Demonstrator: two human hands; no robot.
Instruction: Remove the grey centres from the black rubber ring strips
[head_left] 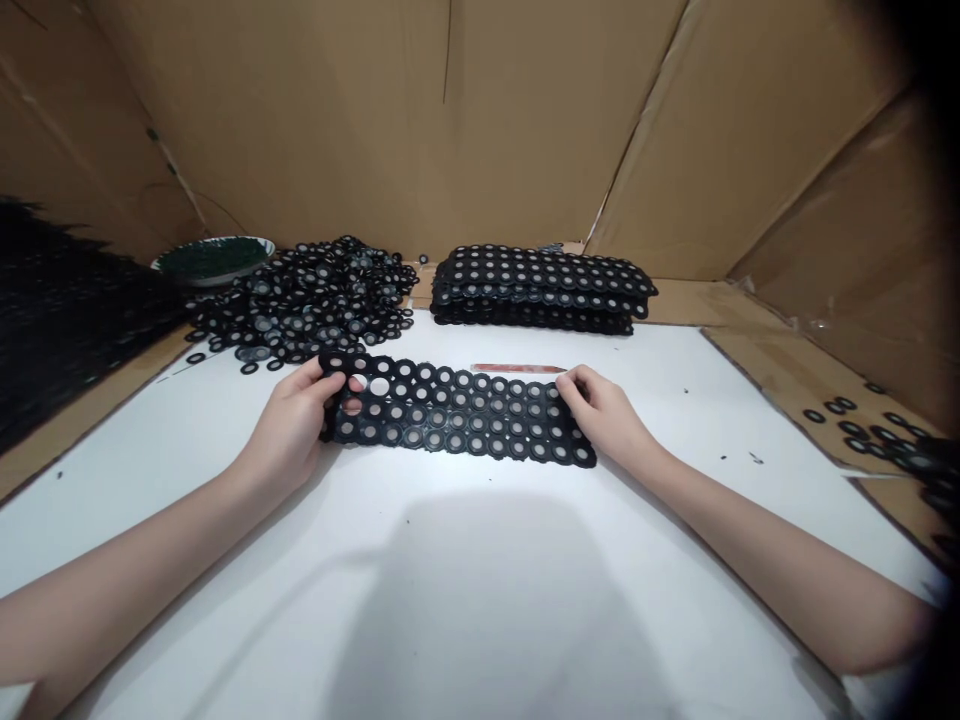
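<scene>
A long black rubber sheet of joined rings (457,410) lies flat across the white table top (480,580). Most rings carry grey mesh discs; a few at the left end are bare holes. My left hand (296,420) pinches the sheet's left end, thumb on top by the bare holes. My right hand (604,410) rests on the sheet's right end, fingers curled over its edge.
A heap of loose black rings (307,300) lies at the back left, beside a dish of dark bits (214,258). A stack of ring sheets (540,288) sits at the back. A reddish strip (517,368) lies behind the sheet. Cardboard walls surround; more rings (870,425) lie right.
</scene>
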